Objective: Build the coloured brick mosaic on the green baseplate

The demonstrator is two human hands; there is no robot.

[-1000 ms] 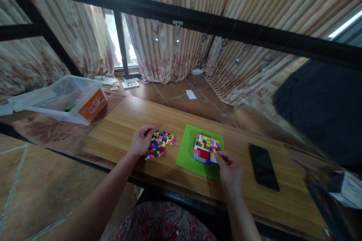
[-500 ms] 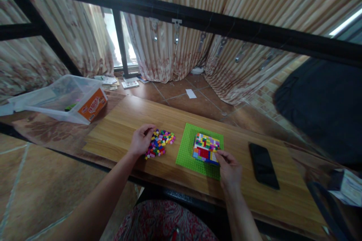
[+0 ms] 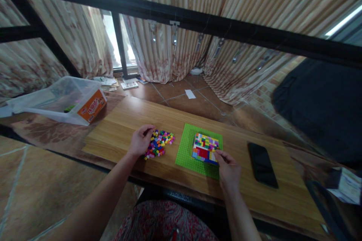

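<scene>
A green baseplate lies on the wooden board. On it stands a low block built of many-coloured toy bricks, with a red patch near its front. At this block's right edge, my right hand has thumb and forefinger pinched together; anything between the fingertips is too small to make out. Left of the baseplate is a loose pile of small toy bricks in mixed colours. My left hand rests at the pile's left side with its fingers curled in, and what they hold, if anything, is hidden.
A black phone lies on the wooden board to the right. A clear plastic box with an orange label stands at the far left. Beyond the board, a black metal bar crosses in front of striped curtains. Papers lie on the tiled floor.
The view has shifted very slightly. Both hands keep the same places, the left at the loose pile and the right at the built block's edge.
</scene>
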